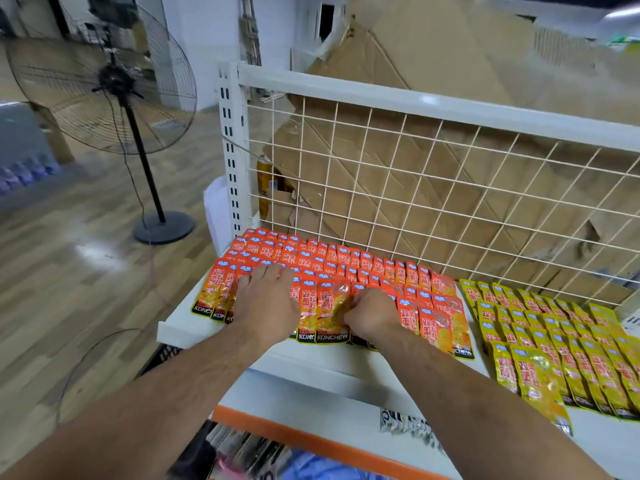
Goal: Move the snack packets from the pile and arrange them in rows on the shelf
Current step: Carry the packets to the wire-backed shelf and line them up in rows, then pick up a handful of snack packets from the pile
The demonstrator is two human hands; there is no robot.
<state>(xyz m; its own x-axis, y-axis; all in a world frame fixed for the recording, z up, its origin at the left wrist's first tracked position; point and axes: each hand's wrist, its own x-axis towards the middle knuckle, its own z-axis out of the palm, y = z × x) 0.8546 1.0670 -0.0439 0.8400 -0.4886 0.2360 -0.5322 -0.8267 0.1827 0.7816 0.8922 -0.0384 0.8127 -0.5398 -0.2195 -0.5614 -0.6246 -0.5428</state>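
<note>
The right hand (372,315), fingers curled, pinches a glossy orange foil snack packet (330,313) in the front row. The left hand (266,299) lies flat, fingers straight, on neighbouring orange packets (311,258). All lie on the white metal shelf (180,329), beside yellow foil packets (554,341).

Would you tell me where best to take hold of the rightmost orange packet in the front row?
Probably its lower right corner, pinched from the right. The rightmost orange packet lies flat and overlaps its left neighbour, but its right edge borders a bare strip of shelf before the yellow packets.
</note>
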